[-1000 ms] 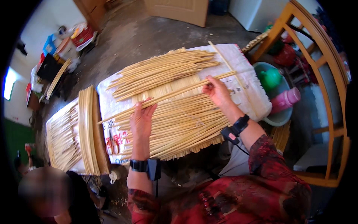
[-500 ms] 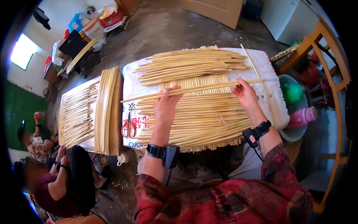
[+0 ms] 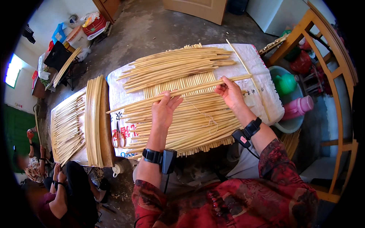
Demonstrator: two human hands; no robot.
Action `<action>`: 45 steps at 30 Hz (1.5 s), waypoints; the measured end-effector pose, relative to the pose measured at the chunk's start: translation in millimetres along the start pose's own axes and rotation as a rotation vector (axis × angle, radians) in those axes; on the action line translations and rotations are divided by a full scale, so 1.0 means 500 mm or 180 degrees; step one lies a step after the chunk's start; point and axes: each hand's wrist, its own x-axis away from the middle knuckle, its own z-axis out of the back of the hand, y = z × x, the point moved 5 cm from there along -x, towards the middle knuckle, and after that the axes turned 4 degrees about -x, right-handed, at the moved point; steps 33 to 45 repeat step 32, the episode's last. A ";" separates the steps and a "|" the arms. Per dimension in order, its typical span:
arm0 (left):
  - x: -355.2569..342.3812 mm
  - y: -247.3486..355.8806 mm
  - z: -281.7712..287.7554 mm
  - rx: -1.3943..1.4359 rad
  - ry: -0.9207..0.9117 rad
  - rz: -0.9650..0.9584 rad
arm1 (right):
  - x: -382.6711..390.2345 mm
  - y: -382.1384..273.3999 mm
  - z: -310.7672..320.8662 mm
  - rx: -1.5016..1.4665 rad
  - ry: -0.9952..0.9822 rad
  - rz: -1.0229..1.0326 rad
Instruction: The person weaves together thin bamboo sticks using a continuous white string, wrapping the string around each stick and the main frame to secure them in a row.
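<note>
Left hand (image 3: 164,110) lies palm down on the mat (image 3: 190,121) of pale reeds, fingers spread, fingertips pinching a single long reed (image 3: 178,92) that runs across the work from lower left to upper right. Right hand (image 3: 229,92) grips the same reed nearer its far end, fingers curled around it. The reed sits at the upper edge of the mat, just below a loose pile (image 3: 175,68) of reeds. A thin string (image 3: 203,116) trails over the mat between the hands. All rests on a white sack (image 3: 118,81) covering the table. Red scissors (image 3: 118,136) lie on the sack, left of the left wrist. Further left, a bundle (image 3: 94,121) of reeds stands on edge. A green kettle (image 3: 286,83) sits in a basin at right.
</note>
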 end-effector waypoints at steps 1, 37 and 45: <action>-0.004 -0.001 0.002 -0.0011 -0.0002 -0.0016 | 0.000 -0.002 -0.001 0.0027 0.0017 0.0020; -0.021 0.011 -0.003 -0.0008 0.0023 0.0059 | 0.062 0.039 -0.236 0.5151 -0.2535 0.2946; -0.021 0.011 -0.003 -0.0008 0.0023 0.0059 | 0.062 0.039 -0.236 0.5151 -0.2535 0.2946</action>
